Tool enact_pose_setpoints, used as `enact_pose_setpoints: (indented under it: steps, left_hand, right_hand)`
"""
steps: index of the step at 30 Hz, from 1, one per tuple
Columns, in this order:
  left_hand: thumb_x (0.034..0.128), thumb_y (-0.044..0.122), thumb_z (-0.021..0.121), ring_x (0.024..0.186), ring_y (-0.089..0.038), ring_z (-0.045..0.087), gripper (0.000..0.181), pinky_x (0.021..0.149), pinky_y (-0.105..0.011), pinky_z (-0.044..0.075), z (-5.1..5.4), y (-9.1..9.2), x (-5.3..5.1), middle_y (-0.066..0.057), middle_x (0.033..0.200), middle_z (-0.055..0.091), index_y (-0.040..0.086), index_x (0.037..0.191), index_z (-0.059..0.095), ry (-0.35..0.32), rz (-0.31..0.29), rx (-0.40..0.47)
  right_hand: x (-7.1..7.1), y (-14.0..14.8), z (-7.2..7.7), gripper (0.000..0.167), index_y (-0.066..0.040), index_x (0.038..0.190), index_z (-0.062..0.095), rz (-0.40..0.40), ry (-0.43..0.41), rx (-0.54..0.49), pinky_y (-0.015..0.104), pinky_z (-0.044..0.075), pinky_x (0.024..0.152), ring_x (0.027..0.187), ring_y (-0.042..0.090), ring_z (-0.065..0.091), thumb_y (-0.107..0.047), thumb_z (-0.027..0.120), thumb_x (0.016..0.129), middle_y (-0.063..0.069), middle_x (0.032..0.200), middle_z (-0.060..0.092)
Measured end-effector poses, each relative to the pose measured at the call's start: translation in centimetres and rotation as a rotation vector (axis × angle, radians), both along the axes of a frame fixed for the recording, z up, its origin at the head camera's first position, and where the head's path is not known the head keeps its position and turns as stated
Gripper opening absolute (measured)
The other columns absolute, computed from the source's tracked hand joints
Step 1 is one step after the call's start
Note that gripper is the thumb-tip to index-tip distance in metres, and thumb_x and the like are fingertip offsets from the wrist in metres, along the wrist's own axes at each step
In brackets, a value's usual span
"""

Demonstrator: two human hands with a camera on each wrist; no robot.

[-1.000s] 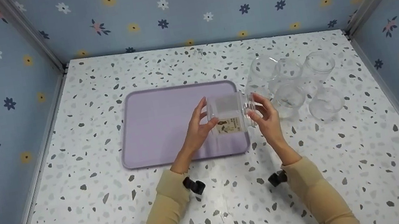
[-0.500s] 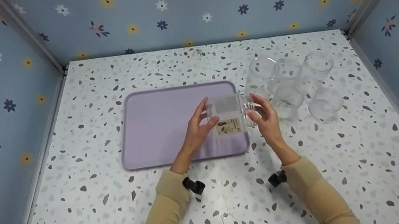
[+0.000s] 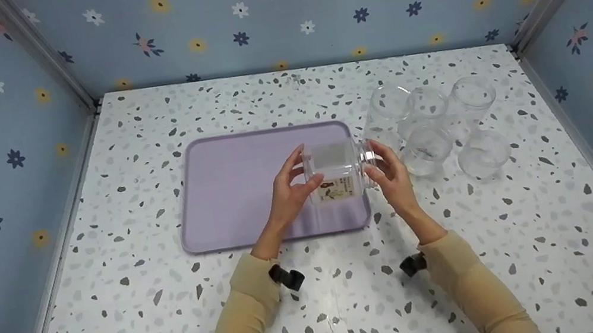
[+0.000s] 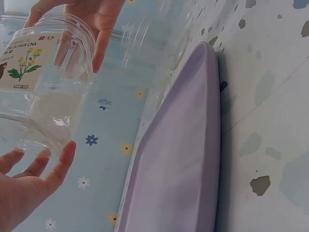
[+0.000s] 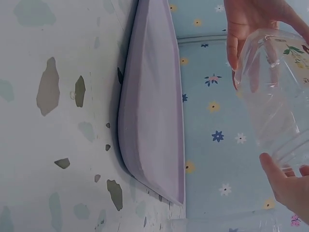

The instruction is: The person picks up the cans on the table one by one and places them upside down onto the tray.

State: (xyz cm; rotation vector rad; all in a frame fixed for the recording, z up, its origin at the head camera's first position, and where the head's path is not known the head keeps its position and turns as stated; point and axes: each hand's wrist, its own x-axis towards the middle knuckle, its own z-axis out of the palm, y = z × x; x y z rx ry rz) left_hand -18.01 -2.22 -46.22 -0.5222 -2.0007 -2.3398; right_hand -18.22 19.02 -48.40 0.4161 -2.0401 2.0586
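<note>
A clear plastic jar (image 3: 334, 160) with a flower-printed label lies sideways in the air, its threaded neck to the right, over the right part of a lilac tray (image 3: 241, 194). My left hand (image 3: 292, 194) grips the jar's base end with thumb and fingers. At the neck end, my right hand (image 3: 395, 177) pinches the rim. In the left wrist view the label on the jar (image 4: 34, 72) faces the camera, showing yellow flowers. The right wrist view has the jar (image 5: 275, 111) held above the tray (image 5: 154, 92), apart from it.
Several clear jars stand close together to the right of the tray, among them a front jar (image 3: 484, 154) and a back jar (image 3: 391, 102). Flower-patterned walls (image 3: 270, 8) enclose the speckled table (image 3: 326, 306) at the back and sides.
The jar and both hands have shifted very slightly to the left. The grip at each end stays the same, and the tray and standing jars have not moved.
</note>
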Motion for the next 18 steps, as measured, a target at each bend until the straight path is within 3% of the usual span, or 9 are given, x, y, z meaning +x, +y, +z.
enact_pose_setpoints:
  steps: [5, 11, 18]
  left_hand:
    - [0.0747, 0.005, 0.062, 0.101, -0.043, 0.045, 0.066, 0.067, -0.029, 0.051, 0.2, -0.2, -0.1, -0.027, 0.119, 0.039, -0.008, 0.132, 0.032, 0.014, 0.031, -0.013]
    - [0.0746, 0.003, 0.063, 0.103, -0.04, 0.045, 0.065, 0.064, -0.027, 0.051, 0.5, -0.7, -0.3, -0.028, 0.12, 0.04, -0.007, 0.132, 0.033, 0.014, 0.076, -0.067]
    - [0.075, 0.006, 0.065, 0.102, -0.038, 0.045, 0.065, 0.067, -0.032, 0.049, 0.6, -1.5, -0.6, -0.027, 0.121, 0.043, -0.008, 0.131, 0.035, 0.024, 0.157, -0.176]
  right_hand:
    - [-0.1, 0.1, 0.4, 0.051, 0.009, 0.13, 0.035, 0.046, -0.047, 0.014, 0.029, 0.041, 0.088, 0.11, 0.039, 0.043, -0.002, 0.052, 0.084, 0.025, 0.131, 0.037]
    - [-0.6, 0.2, 0.7, 0.045, 0.009, 0.13, 0.036, 0.073, -0.082, 0.027, 0.03, 0.043, 0.086, 0.111, 0.03, 0.046, -0.004, 0.05, 0.089, 0.025, 0.13, 0.038]
    - [-1.4, 0.2, 1.3, 0.038, 0.007, 0.125, 0.044, 0.004, -0.041, 0.104, 0.029, 0.045, 0.082, 0.107, 0.036, 0.048, -0.007, 0.05, 0.09, 0.023, 0.121, 0.048]
